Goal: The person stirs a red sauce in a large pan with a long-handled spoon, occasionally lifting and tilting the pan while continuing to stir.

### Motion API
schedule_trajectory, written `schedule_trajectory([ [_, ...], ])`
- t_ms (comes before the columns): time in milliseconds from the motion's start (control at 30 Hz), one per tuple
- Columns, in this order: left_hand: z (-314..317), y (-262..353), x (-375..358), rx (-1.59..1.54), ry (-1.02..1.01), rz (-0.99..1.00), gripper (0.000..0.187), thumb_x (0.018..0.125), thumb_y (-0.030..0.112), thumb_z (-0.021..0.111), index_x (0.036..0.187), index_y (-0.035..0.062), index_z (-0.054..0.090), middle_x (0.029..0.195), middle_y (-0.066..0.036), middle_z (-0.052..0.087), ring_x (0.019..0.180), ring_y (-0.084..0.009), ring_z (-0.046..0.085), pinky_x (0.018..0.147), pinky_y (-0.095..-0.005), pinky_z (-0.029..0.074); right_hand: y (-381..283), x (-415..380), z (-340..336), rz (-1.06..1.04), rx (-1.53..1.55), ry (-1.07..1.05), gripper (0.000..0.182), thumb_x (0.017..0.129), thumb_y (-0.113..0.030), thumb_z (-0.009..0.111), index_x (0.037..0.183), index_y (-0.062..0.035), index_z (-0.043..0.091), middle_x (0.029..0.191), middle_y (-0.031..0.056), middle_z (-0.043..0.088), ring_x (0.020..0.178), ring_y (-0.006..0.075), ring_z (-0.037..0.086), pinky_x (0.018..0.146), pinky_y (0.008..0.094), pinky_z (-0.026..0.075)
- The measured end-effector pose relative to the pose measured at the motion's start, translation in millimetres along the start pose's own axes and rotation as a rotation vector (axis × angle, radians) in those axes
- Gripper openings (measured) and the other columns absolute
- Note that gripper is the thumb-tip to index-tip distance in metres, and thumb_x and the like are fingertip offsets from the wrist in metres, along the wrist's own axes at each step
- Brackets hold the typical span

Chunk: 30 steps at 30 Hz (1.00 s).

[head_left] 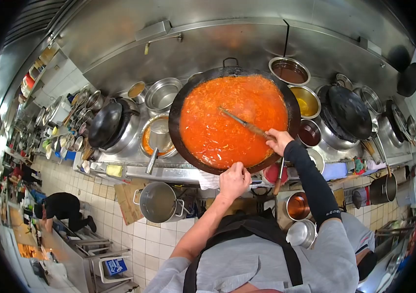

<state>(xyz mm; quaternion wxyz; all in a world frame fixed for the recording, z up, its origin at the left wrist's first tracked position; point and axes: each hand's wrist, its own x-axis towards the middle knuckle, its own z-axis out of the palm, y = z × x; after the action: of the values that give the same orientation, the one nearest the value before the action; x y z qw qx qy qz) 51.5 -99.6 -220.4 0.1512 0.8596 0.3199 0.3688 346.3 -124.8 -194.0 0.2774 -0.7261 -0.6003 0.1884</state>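
Note:
A large black wok (293,110) full of orange-red sauce (232,117) with pale bits sits in front of me. My right hand (280,142) is closed around the wooden handle of a long metal-shafted cooking utensil (241,122). Its far end dips into the sauce near the middle, so the head is hidden. At the wok's near edge, my left hand (235,180) is closed on the rim or near handle, which its fingers cover. A white cloth (209,179) hangs just left of that hand.
Left of the wok, a strainer (160,136) rests over a pot. Metal bowls of brown sauce (289,71) and yellow oil (304,101) stand on the right. Other woks (350,112) flank the range. A stockpot (160,201) stands below. Another person (64,211) bends at the left.

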Motion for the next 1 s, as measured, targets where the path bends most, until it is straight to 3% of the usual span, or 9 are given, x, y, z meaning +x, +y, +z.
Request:
schedule_trajectory([
  [267,4.8,-4.7,-2.9,0.012,-0.026,-0.007,0.018,0.095,0.018,0.072,0.094,0.0072,0.058,0.081,-0.017,0.071,0.067,-0.0408,0.073,0.059,-0.0533,0.060,-51.1,-67.7,4.4,0.012,0.186,-0.082,0.039,0.098,-0.013,0.079,0.133,0.0010,0.070,0.124,0.0281,0.079,0.120,0.0453,0.076,0.100,0.0455,0.061],
  [533,0.6,-3.1,-3.9,-0.032,-0.052,-0.011,0.018,0.096,0.017,0.072,0.096,0.0068,0.057,0.084,-0.018,0.073,0.069,-0.0416,0.074,0.060,-0.0537,0.060,-49.9,-133.0,-50.4,0.130,0.352,-0.216,0.042,0.095,-0.013,0.084,0.133,-0.0004,0.071,0.101,0.0252,0.078,0.094,0.0422,0.078,0.087,0.0445,0.060],
  [633,-3.6,-0.9,-3.0,-0.038,-0.080,-0.026,0.018,0.097,0.017,0.072,0.097,0.0063,0.057,0.085,-0.019,0.074,0.070,-0.0417,0.075,0.061,-0.0534,0.060,-46.9,-149.5,-86.5,0.028,0.126,-0.201,0.041,0.093,-0.012,0.086,0.130,-0.0024,0.073,0.097,0.0241,0.077,0.089,0.0411,0.078,0.083,0.0443,0.060],
  [733,-2.9,-1.6,-4.1,-0.051,-0.065,-0.039,0.018,0.098,0.016,0.073,0.095,0.0059,0.059,0.083,-0.018,0.074,0.069,-0.0426,0.074,0.060,-0.0535,0.059,-64.1,-161.4,-129.1,0.042,-0.042,-0.210,0.038,0.095,-0.010,0.085,0.131,-0.0011,0.073,0.098,0.0194,0.078,0.090,0.0296,0.078,0.083,0.0413,0.060],
  [833,0.9,-5.3,-4.3,-0.062,-0.052,-0.025,0.018,0.098,0.016,0.073,0.096,0.0059,0.059,0.084,-0.018,0.074,0.069,-0.0425,0.074,0.060,-0.0539,0.059,-79.5,-165.2,-155.1,0.135,-0.203,-0.158,0.036,0.093,-0.012,0.084,0.127,-0.0025,0.075,0.097,0.0247,0.078,0.091,0.0425,0.077,0.085,0.0467,0.060],
  [933,0.6,-5.4,-3.9,-0.051,-0.082,-0.049,0.018,0.097,0.017,0.074,0.096,0.0059,0.060,0.084,-0.018,0.074,0.070,-0.0422,0.074,0.060,-0.0540,0.059,-85.9,-154.6,-160.4,0.243,-0.296,-0.104,0.034,0.093,-0.014,0.081,0.125,-0.0026,0.075,0.099,0.0282,0.077,0.096,0.0510,0.074,0.088,0.0526,0.059],
  [1000,-0.1,-4.0,-1.5,-0.049,-0.061,-0.038,0.018,0.097,0.017,0.074,0.095,0.0060,0.059,0.083,-0.018,0.074,0.069,-0.0420,0.074,0.060,-0.0533,0.059,-72.0,-145.4,-155.9,0.206,-0.334,-0.047,0.031,0.095,-0.013,0.079,0.124,-0.0044,0.073,0.098,0.0295,0.077,0.098,0.0523,0.074,0.089,0.0572,0.058],
])
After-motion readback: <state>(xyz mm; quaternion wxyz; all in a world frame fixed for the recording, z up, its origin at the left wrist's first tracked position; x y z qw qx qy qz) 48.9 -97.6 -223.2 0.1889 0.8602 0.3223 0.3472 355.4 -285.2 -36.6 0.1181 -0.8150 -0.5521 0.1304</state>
